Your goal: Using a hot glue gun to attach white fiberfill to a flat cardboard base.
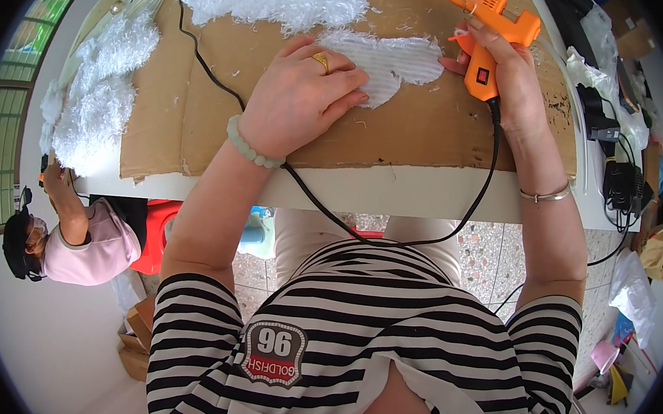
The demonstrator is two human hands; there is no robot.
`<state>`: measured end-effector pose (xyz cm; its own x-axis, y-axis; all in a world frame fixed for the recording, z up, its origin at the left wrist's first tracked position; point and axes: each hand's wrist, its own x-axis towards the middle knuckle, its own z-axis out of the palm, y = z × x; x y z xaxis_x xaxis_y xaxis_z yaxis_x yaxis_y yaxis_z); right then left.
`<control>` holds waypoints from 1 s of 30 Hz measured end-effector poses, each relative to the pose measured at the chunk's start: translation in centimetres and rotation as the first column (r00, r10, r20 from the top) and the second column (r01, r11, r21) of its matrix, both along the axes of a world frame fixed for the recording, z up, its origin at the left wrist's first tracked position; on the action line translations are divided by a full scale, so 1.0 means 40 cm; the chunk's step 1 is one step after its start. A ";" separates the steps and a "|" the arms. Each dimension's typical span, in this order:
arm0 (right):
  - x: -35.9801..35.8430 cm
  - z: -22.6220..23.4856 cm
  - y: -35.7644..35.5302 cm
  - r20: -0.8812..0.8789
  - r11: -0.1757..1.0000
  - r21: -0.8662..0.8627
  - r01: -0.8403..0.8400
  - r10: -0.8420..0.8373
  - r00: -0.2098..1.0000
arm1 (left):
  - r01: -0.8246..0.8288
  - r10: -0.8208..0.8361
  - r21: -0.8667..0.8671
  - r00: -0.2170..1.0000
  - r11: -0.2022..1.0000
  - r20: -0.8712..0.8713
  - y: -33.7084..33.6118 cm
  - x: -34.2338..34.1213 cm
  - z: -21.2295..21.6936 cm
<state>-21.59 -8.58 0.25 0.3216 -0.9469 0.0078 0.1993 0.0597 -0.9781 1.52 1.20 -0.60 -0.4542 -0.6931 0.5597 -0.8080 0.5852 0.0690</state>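
Gripping the glue gun (519, 25) by its handle (482, 73), its safest hold, the right hand (519, 80) curls; under the left hand (301, 86), pinch unclear, lies soft-looking white material (405, 62).

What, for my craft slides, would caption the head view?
Right grip holds orange plastic glue gun; left grip rests on ribbed white sheet over brown cardboard.

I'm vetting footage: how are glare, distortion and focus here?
In the head view, the left shaggy white fibre pile is partly washed out, the barred greenish window bows near the rim, black fills the corners, the orange plastic glue gun looks fairly sharp.
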 end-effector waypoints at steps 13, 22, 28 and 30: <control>0.002 0.002 0.000 0.003 1.000 -0.001 0.003 -0.003 1.000 | -0.012 0.012 0.009 1.000 1.000 0.014 0.001 -0.001 0.002; -0.003 -0.003 -0.007 0.015 1.000 -0.001 -0.023 0.023 1.000 | -0.027 0.027 0.022 1.000 0.999 0.011 0.003 -0.003 0.004; -0.009 0.006 -0.006 -0.014 0.996 -0.059 -0.070 0.069 0.998 | -0.015 0.015 0.012 1.000 1.000 0.013 0.008 0.000 0.002; -0.018 0.022 0.002 0.003 0.975 -0.169 -0.147 0.150 0.989 | -0.026 0.026 0.005 1.000 1.000 0.009 0.014 -0.004 0.005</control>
<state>-22.29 -8.50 1.14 0.4569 -0.8733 0.1689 0.2155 -0.0756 -0.9736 1.36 1.76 -0.41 -0.4413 -0.7074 0.5521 -0.8233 0.5639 0.0645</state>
